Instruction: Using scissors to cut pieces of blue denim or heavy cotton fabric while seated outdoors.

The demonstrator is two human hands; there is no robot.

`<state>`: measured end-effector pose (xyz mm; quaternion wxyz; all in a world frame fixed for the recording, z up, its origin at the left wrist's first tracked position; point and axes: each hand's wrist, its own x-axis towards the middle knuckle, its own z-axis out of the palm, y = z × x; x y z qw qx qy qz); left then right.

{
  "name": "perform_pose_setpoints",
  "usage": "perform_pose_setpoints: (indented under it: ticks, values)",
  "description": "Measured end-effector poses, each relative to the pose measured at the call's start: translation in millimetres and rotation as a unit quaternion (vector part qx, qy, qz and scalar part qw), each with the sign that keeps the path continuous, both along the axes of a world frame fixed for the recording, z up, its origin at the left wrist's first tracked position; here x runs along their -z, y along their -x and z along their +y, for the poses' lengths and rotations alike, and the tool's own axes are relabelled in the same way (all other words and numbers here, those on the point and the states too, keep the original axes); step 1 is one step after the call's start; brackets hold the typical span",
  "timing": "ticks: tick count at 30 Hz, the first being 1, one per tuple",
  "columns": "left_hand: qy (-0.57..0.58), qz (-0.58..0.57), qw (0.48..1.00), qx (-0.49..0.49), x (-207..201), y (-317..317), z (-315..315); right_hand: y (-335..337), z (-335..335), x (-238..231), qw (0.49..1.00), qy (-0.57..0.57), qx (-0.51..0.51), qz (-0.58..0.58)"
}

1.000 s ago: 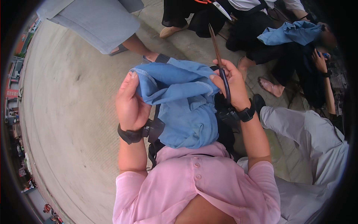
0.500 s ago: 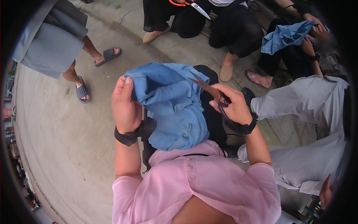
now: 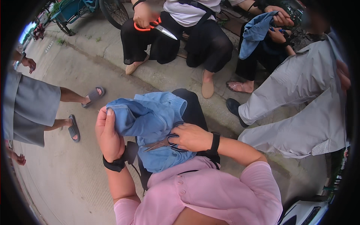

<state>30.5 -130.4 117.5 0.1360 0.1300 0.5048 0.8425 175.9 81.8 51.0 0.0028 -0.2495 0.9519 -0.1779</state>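
Note:
A light blue denim garment [image 3: 150, 118] lies bunched across my lap, with stitched seams and a ribbed or gathered edge at its far right. My left hand [image 3: 109, 133] pinches its upper left corner between thumb and fingers and lifts it. In my right hand [image 3: 191, 137] is a pair of scissors [image 3: 159, 144] with dark handles and brownish, worn blades. The blades point left, low over the cloth near my waist, and stand slightly apart. Whether cloth lies between them I cannot tell.
Opposite sits a person holding orange-handled scissors [image 3: 165, 32]. Right of them, another person handles a blue cloth [image 3: 257, 33]. Someone in grey trousers [image 3: 296, 101] is close on my right; a person in grey shorts [image 3: 33, 108] stands left. A cart [image 3: 73, 13] stands at the far left.
My right hand has brought the scissors down and left, from the garment's far right edge to over its lower part. The view has shifted. My left hand keeps its hold on the corner.

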Motion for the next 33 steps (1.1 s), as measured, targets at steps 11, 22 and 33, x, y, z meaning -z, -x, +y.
perform_pose_setpoints:
  ticks: [11,22,33]
  values:
    - [0.195,0.218,0.954,0.061,-1,-44,41,69,-23,-37,0.912,0.381,0.118,0.091]
    - [0.104,0.194,0.914,0.34,13,-66,50,132,-20,-20,0.97,0.204,0.056,0.122]
    - [0.048,0.145,0.875,0.46,33,-72,50,151,-17,-22,0.977,0.193,0.052,0.079]
